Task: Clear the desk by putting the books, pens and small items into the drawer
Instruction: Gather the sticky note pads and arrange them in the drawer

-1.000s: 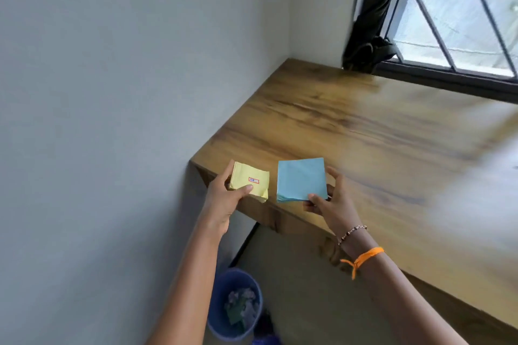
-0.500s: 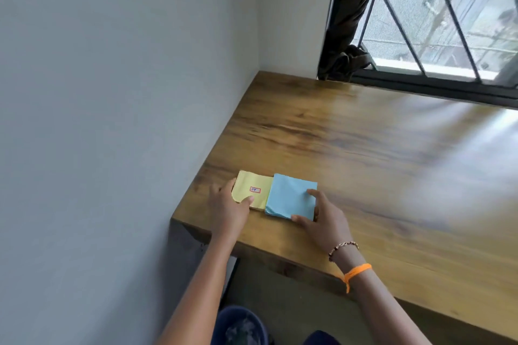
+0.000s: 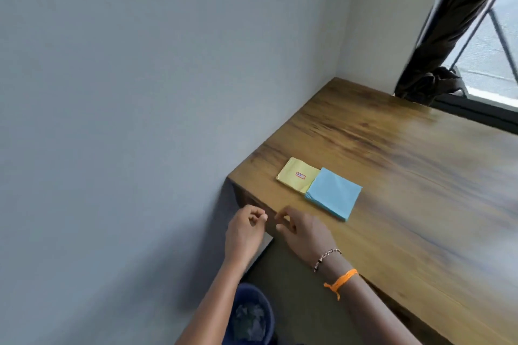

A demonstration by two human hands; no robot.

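A yellow sticky-note pad (image 3: 297, 174) with a small red label lies flat near the left front corner of the wooden desk (image 3: 406, 190). A blue sticky-note pad (image 3: 333, 193) lies right beside it, its edge touching or slightly over the yellow one. My left hand (image 3: 245, 228) hovers at the desk's front edge, fingers curled loosely, holding nothing. My right hand (image 3: 304, 230), with a bead bracelet and orange thread at the wrist, is just right of it with fingers bent and apart, empty. No drawer shows.
A grey wall (image 3: 126, 120) runs along the desk's left side. A blue waste bin (image 3: 252, 316) with crumpled paper stands on the floor below the corner. A dark curtain (image 3: 448, 45) and window (image 3: 493, 64) are at the far right.
Both pads were held at the desk edge, then set flat on the desk. My hands have let go and drawn back to the front edge. The camera has swung left.
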